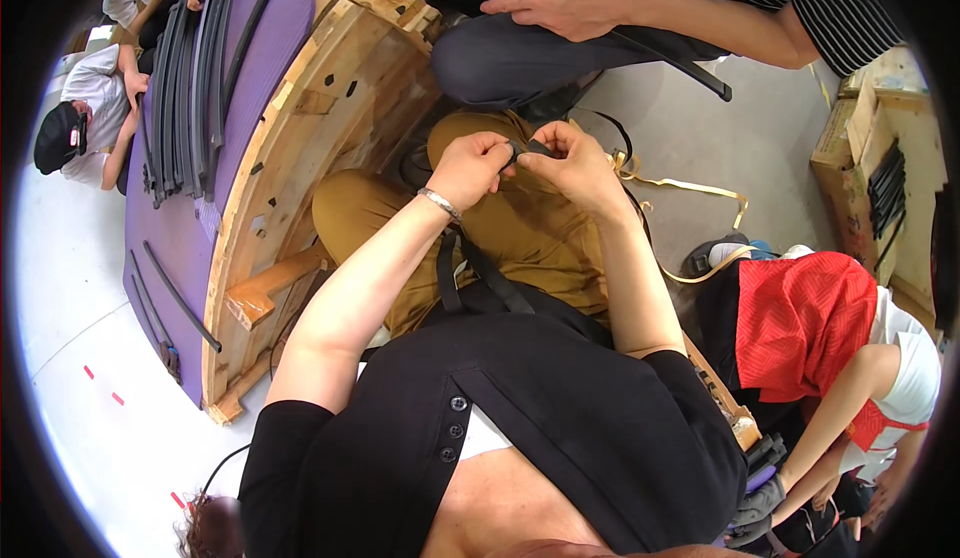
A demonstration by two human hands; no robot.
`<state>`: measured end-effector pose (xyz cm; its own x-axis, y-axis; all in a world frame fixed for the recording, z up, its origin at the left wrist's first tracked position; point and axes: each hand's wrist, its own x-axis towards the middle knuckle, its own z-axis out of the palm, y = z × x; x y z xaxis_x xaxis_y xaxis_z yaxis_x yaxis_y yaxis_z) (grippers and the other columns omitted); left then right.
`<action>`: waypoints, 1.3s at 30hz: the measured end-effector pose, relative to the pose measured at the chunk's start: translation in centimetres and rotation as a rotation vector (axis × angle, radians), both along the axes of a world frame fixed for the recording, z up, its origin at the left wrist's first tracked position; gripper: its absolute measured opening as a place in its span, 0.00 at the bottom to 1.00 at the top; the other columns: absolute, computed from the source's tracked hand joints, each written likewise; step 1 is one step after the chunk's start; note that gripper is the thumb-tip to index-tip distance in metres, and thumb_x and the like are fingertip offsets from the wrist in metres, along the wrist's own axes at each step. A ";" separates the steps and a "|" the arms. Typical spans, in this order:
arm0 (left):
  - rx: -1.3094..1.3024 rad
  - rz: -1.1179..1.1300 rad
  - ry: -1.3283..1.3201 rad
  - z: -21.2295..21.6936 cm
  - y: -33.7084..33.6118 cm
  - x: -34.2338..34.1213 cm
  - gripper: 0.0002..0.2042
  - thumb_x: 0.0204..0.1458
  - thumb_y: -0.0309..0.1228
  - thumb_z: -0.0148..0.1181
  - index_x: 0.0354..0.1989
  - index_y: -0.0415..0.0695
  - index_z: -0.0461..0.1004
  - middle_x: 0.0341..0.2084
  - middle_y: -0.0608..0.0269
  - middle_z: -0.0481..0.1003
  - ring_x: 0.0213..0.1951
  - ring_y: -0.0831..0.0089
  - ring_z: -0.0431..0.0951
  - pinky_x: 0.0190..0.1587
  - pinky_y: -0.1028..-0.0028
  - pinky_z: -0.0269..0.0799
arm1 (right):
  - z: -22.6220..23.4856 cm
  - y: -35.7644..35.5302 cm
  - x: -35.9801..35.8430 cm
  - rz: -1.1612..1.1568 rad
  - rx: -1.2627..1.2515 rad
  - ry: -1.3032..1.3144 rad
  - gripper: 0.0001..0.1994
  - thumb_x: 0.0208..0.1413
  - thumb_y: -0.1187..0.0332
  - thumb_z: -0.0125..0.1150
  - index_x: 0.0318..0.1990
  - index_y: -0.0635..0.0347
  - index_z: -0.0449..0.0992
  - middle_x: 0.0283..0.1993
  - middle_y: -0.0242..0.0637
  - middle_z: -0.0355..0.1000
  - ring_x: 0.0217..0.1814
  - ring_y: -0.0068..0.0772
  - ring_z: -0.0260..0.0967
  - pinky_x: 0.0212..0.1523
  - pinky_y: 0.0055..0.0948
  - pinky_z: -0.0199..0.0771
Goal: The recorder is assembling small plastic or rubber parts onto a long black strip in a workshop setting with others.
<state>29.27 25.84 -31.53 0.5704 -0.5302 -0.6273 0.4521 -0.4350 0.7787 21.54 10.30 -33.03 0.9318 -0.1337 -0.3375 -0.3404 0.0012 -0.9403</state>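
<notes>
My left hand point(472, 166) and my right hand point(575, 166) meet above my lap, over tan trousers point(520, 228). Both pinch the end of a narrow black rubber strip point(533, 147) between thumb and fingers. A metal bracelet point(440, 204) circles my left wrist. The strip's other part runs down along my black top point(470, 278). Its full length is hidden by my arms.
A wooden pallet frame point(290, 158) with a purple mat point(190, 198) and several long black strips point(195, 78) stands at left. Another person's hand point(560, 0) holds a black strip at the top. A person in a red vest point(805, 323) crouches at right. Yellow ribbon point(690, 190) lies on the floor. Wooden crates point(870, 148) stand far right.
</notes>
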 end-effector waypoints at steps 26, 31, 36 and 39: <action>-0.017 -0.147 0.111 -2.4 0.3 0.2 0.09 0.51 0.28 0.51 0.36 0.37 0.72 0.25 0.66 0.74 0.19 0.84 0.69 0.21 0.84 0.65 | -1.6 0.0 -0.1 -0.068 0.025 0.143 0.09 0.42 0.71 0.63 0.28 0.61 0.69 0.23 0.22 0.62 0.24 0.12 0.54 0.25 0.15 0.53; -0.045 -0.156 0.115 -2.1 0.4 -0.1 0.10 0.52 0.29 0.50 0.38 0.37 0.71 0.26 0.65 0.74 0.20 0.84 0.69 0.23 0.85 0.64 | -1.7 -0.1 -0.2 -0.046 -0.021 0.134 0.08 0.42 0.71 0.63 0.28 0.61 0.69 0.22 0.22 0.62 0.24 0.12 0.54 0.25 0.15 0.54; -0.020 -0.115 0.163 -2.1 0.3 -0.1 0.10 0.52 0.31 0.52 0.37 0.37 0.72 0.25 0.65 0.74 0.21 0.84 0.70 0.22 0.85 0.63 | -1.8 -0.4 -0.2 -0.023 -0.050 0.165 0.13 0.38 0.66 0.66 0.28 0.63 0.70 0.22 0.25 0.63 0.24 0.16 0.57 0.25 0.18 0.57; 0.015 -0.100 0.105 -1.9 0.1 -0.4 0.11 0.52 0.33 0.53 0.36 0.37 0.72 0.24 0.66 0.74 0.19 0.84 0.69 0.21 0.85 0.63 | -1.9 -0.4 -0.2 -0.029 -0.049 0.159 0.13 0.37 0.65 0.66 0.28 0.63 0.70 0.22 0.25 0.63 0.24 0.16 0.57 0.25 0.18 0.57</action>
<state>28.82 25.91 -33.47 0.4455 -0.5717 -0.6890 0.4846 -0.4931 0.7225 21.29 9.86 -34.98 0.8627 -0.1791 -0.4729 -0.4854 -0.0311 -0.8737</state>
